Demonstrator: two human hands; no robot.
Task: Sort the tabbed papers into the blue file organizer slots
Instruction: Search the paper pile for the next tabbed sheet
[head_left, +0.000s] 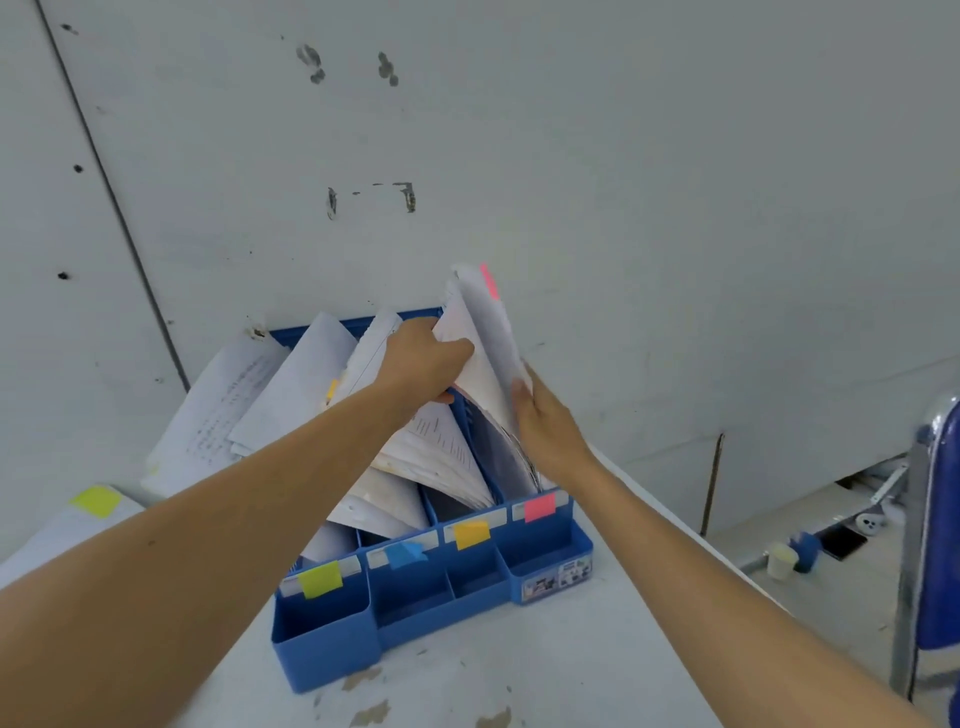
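My left hand (421, 364) grips the pink-tabbed papers (483, 332) from the left, with the fingers curled over the edge of the bundle. My right hand (545, 421) lies flat against the right side of the same bundle, fingers straight and close together, pressing on it. The papers stand tilted in the rightmost slot of the blue organizer (431, 613), the slot with the pink label (539, 506) on its front. Their lower edge is down in the slot, and their pink tab (489, 280) sticks up at the top.

The next slots to the left have an orange label (471, 534), a blue label (405, 555) and a yellow-green label (320, 579). More papers (291, 384) fan out of those slots and lean to the left, near the wall. The organizer sits on a white table (519, 670). At the far left lies a loose sheet with a yellow tab (96, 500). A blue chair (940, 519) stands at the right edge.
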